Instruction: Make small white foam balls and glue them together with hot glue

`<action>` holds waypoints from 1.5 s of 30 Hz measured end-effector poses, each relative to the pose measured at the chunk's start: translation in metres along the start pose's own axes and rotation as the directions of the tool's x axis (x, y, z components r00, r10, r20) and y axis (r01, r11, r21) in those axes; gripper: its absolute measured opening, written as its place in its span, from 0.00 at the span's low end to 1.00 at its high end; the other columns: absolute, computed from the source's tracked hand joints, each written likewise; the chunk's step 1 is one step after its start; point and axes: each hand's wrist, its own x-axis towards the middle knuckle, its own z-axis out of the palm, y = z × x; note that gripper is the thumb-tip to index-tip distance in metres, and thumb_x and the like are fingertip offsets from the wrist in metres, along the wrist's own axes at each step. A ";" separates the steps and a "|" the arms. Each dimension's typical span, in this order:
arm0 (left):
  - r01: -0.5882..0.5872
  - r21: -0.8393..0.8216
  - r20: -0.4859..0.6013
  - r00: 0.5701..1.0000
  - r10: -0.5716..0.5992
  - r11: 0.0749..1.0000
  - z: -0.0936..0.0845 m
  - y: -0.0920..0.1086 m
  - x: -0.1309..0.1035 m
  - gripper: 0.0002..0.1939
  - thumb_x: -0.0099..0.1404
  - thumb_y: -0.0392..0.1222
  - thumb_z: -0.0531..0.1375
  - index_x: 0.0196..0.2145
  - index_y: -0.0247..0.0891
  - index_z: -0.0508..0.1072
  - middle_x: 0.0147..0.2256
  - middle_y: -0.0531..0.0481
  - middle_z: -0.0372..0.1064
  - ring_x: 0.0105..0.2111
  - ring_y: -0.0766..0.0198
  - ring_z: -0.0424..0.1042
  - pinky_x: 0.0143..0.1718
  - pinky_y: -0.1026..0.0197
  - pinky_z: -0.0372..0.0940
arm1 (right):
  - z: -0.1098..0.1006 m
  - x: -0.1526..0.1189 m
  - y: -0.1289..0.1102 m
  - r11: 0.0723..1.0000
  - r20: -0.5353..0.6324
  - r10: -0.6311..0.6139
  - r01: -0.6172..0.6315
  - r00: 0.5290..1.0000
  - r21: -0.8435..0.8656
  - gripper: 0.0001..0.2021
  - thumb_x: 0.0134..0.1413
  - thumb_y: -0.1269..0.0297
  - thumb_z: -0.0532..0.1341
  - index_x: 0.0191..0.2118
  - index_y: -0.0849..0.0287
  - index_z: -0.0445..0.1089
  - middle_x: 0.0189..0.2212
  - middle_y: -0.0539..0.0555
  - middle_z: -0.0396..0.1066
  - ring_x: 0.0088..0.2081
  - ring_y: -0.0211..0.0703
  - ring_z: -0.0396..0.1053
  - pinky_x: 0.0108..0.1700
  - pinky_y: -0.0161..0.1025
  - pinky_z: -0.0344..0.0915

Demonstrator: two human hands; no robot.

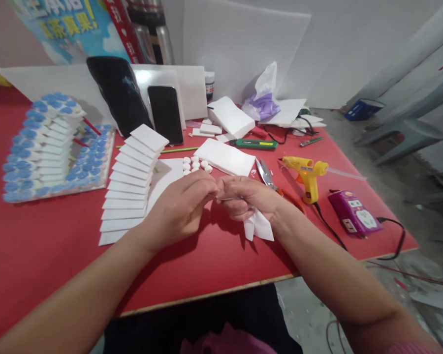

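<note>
My left hand (182, 204) and my right hand (249, 194) meet over the front of the red table (229, 260), fingertips close together. The left one is closed in a pinch; whatever lies between its fingertips is too small to make out. My right hand is curled round a piece of white tissue (259, 226), whose loose end hangs below the palm. Just behind the hands sits a group of small white balls (195, 164). To the left stands a curved white model staircase (131, 182) with fanned steps, on a white sheet.
At far left is a staircase model covered in blue-and-white pieces (55, 147). Scissors (265, 173), a yellow glue gun (305, 172) and a purple power socket (354, 214) with cables lie right. Behind are a green utility knife (254, 144), white foam blocks (231, 117) and a phone (166, 114).
</note>
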 end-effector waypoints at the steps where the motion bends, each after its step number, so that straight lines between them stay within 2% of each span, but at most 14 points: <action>1: 0.102 -0.059 0.003 0.995 -0.102 0.993 0.000 0.002 0.002 0.09 0.70 0.28 0.58 0.42 0.40 0.72 0.40 0.45 0.74 0.43 0.58 0.74 0.46 0.56 0.70 | 0.001 0.000 0.000 0.999 -0.021 -0.033 0.032 0.999 -0.024 0.10 0.49 0.68 0.68 0.30 0.57 0.65 0.14 0.38 0.54 0.15 0.26 0.40 0.15 0.25 0.39; 6: 0.558 -0.473 0.125 0.809 -0.575 0.682 -0.004 0.000 0.007 0.10 0.66 0.41 0.67 0.43 0.37 0.76 0.38 0.46 0.76 0.35 0.61 0.75 0.36 0.60 0.70 | 0.005 -0.004 0.002 0.888 -0.147 -0.336 0.261 0.930 -0.378 0.10 0.55 0.63 0.68 0.29 0.57 0.66 0.14 0.40 0.56 0.16 0.28 0.49 0.19 0.29 0.45; 9: 0.665 -0.512 0.216 0.713 -0.667 0.544 -0.005 -0.005 0.007 0.13 0.64 0.46 0.70 0.41 0.36 0.77 0.28 0.50 0.74 0.27 0.64 0.72 0.29 0.63 0.67 | 0.005 -0.005 0.005 0.753 -0.142 -0.445 0.284 0.884 -0.593 0.09 0.57 0.64 0.66 0.29 0.57 0.66 0.17 0.42 0.60 0.19 0.31 0.54 0.22 0.32 0.49; 11: 0.686 -0.507 0.229 0.691 -0.686 0.522 -0.006 -0.006 0.008 0.13 0.61 0.46 0.72 0.39 0.36 0.78 0.27 0.51 0.74 0.25 0.65 0.71 0.27 0.63 0.66 | 0.005 -0.004 0.007 0.636 -0.114 -0.519 0.294 0.847 -0.713 0.09 0.58 0.65 0.65 0.28 0.57 0.66 0.19 0.43 0.61 0.22 0.32 0.55 0.26 0.33 0.50; 15: 0.671 -0.466 0.185 0.711 -0.679 0.576 -0.009 -0.003 0.011 0.13 0.59 0.46 0.73 0.36 0.35 0.78 0.28 0.50 0.75 0.24 0.67 0.70 0.25 0.64 0.65 | 0.004 -0.003 0.011 0.513 -0.085 -0.594 0.295 0.800 -0.806 0.08 0.58 0.65 0.65 0.29 0.58 0.67 0.22 0.45 0.61 0.27 0.35 0.57 0.29 0.34 0.51; 21: 0.635 -0.307 0.177 0.770 -0.613 0.709 -0.007 -0.003 0.005 0.08 0.66 0.45 0.65 0.39 0.37 0.76 0.27 0.52 0.73 0.19 0.67 0.69 0.22 0.63 0.62 | 0.006 -0.002 0.010 0.729 -0.163 -0.416 0.221 0.895 -0.647 0.09 0.60 0.62 0.64 0.30 0.57 0.68 0.19 0.46 0.69 0.19 0.31 0.57 0.23 0.32 0.51; 25: 0.375 -0.094 0.066 0.927 -0.370 0.922 -0.006 -0.005 0.003 0.02 0.67 0.39 0.62 0.37 0.38 0.75 0.35 0.48 0.75 0.30 0.64 0.73 0.33 0.61 0.66 | 0.006 -0.001 0.007 0.913 -0.171 -0.240 0.162 0.955 -0.376 0.12 0.58 0.61 0.66 0.28 0.56 0.64 0.16 0.45 0.67 0.14 0.29 0.49 0.17 0.30 0.46; 27: 0.237 -0.001 0.060 0.970 -0.236 0.972 -0.006 -0.004 0.004 0.02 0.68 0.36 0.61 0.37 0.39 0.74 0.36 0.47 0.75 0.33 0.63 0.72 0.36 0.60 0.66 | 0.003 -0.001 0.006 0.966 -0.125 -0.141 0.109 0.982 -0.235 0.12 0.56 0.61 0.66 0.27 0.56 0.63 0.15 0.44 0.65 0.13 0.28 0.45 0.16 0.30 0.43; 30: 0.143 0.026 0.081 0.986 -0.145 0.989 -0.005 -0.001 0.003 0.04 0.70 0.34 0.59 0.38 0.39 0.73 0.37 0.47 0.76 0.36 0.61 0.72 0.39 0.59 0.66 | 0.000 0.000 0.005 0.992 -0.050 -0.028 0.021 0.998 -0.121 0.10 0.53 0.62 0.65 0.27 0.55 0.63 0.13 0.43 0.61 0.13 0.28 0.40 0.15 0.29 0.40; 33: 0.203 -0.060 0.085 0.977 -0.198 0.977 -0.003 0.001 0.004 0.03 0.69 0.34 0.60 0.38 0.39 0.73 0.38 0.46 0.76 0.38 0.60 0.73 0.41 0.58 0.67 | 0.000 0.000 0.006 0.978 -0.077 -0.089 0.072 0.993 -0.193 0.08 0.52 0.61 0.64 0.28 0.55 0.64 0.13 0.42 0.59 0.14 0.29 0.41 0.16 0.31 0.38; 36: 0.450 -0.323 0.097 0.891 -0.444 0.833 0.000 -0.001 0.005 0.04 0.67 0.38 0.64 0.40 0.39 0.74 0.39 0.47 0.75 0.36 0.61 0.75 0.37 0.59 0.69 | 0.005 -0.002 0.009 0.851 -0.149 -0.347 0.244 0.926 -0.466 0.08 0.54 0.62 0.63 0.27 0.56 0.65 0.15 0.42 0.58 0.16 0.31 0.48 0.20 0.33 0.45; 39: 0.651 -0.542 0.238 0.726 -0.645 0.531 0.000 -0.004 0.007 0.09 0.65 0.43 0.67 0.40 0.38 0.75 0.33 0.50 0.74 0.28 0.64 0.73 0.28 0.63 0.67 | 0.007 -0.003 0.013 0.507 -0.091 -0.639 0.329 0.763 -0.797 0.09 0.56 0.66 0.62 0.27 0.56 0.64 0.19 0.43 0.58 0.22 0.32 0.53 0.27 0.35 0.50; 41: 0.721 -0.587 0.354 0.637 -0.685 0.367 0.000 -0.008 0.007 0.09 0.66 0.46 0.67 0.36 0.38 0.75 0.26 0.52 0.71 0.23 0.67 0.69 0.22 0.65 0.61 | 0.006 -0.004 0.016 0.314 0.004 -0.714 0.325 0.701 -0.892 0.09 0.58 0.67 0.61 0.27 0.57 0.64 0.21 0.44 0.58 0.24 0.33 0.53 0.29 0.35 0.51; 45: 0.730 -0.620 0.388 0.603 -0.697 0.286 0.000 -0.013 0.005 0.11 0.64 0.46 0.69 0.32 0.37 0.75 0.22 0.52 0.69 0.20 0.68 0.66 0.19 0.67 0.56 | 0.001 -0.002 0.020 0.179 0.084 -0.711 0.296 0.698 -0.938 0.08 0.61 0.67 0.60 0.30 0.56 0.64 0.20 0.43 0.59 0.23 0.33 0.53 0.31 0.36 0.51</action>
